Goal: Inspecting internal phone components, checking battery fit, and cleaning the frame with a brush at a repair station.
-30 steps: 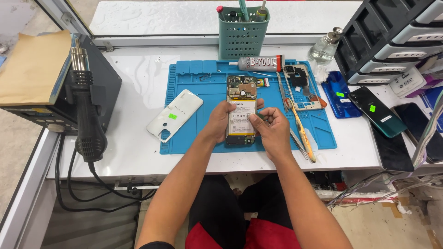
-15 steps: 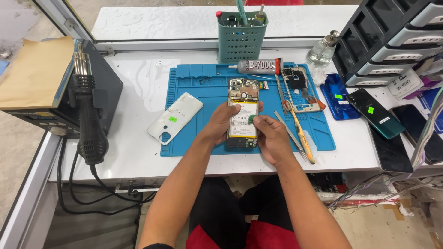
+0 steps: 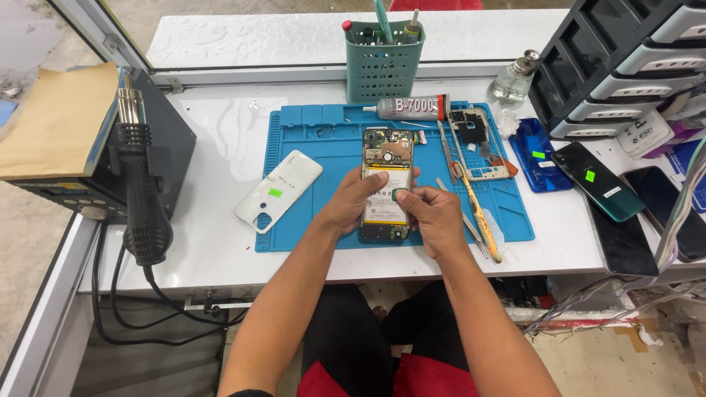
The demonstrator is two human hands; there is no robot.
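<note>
Here the opened phone (image 3: 386, 184) lies on the blue work mat (image 3: 316, 147), its long axis running near to far, circuit board at the far end and pale battery toward the person. The left hand (image 3: 358, 202) grips its left edge, thumb over the battery. The right hand (image 3: 434, 217), at the phone's right edge, pinches a small green pick (image 3: 398, 195) against the battery's right side. Both hands touch the phone; neither is clearly nearer. A white back cover (image 3: 278, 191) with a small green sticker lies left, half off the mat. A grey glue tube (image 3: 412, 108) with a red cap lies across the far edge. Right of the mat, a dark phone (image 3: 597, 180) bears a green sticker and a white label.
</note>
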